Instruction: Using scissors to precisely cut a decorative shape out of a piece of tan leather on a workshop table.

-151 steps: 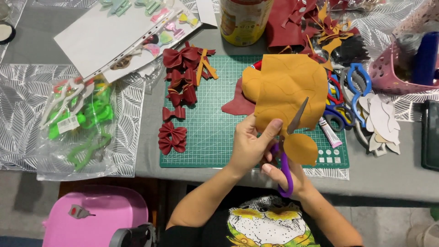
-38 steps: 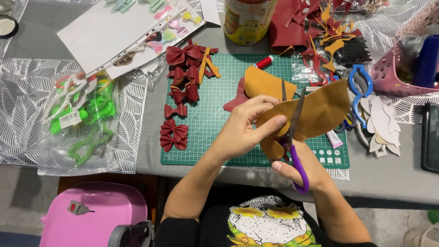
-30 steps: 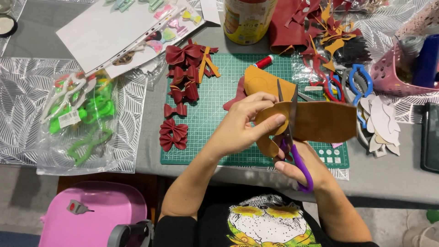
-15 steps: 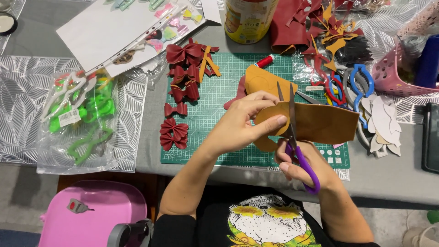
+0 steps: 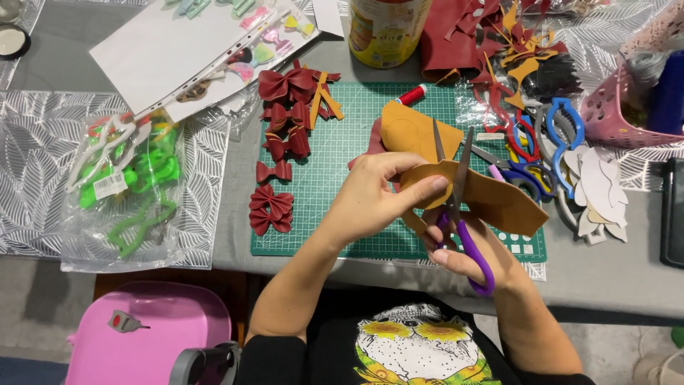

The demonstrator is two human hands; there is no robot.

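A clear bag of green clips [image 5: 135,189] with a white label is seen well left of the left hand [image 5: 374,196], whose grip pinches the tan leather piece [image 5: 499,203]. Purple-handled scissors [image 5: 459,214], blades apart, are held closed-fisted by the right hand [image 5: 470,249], just beneath the leather.
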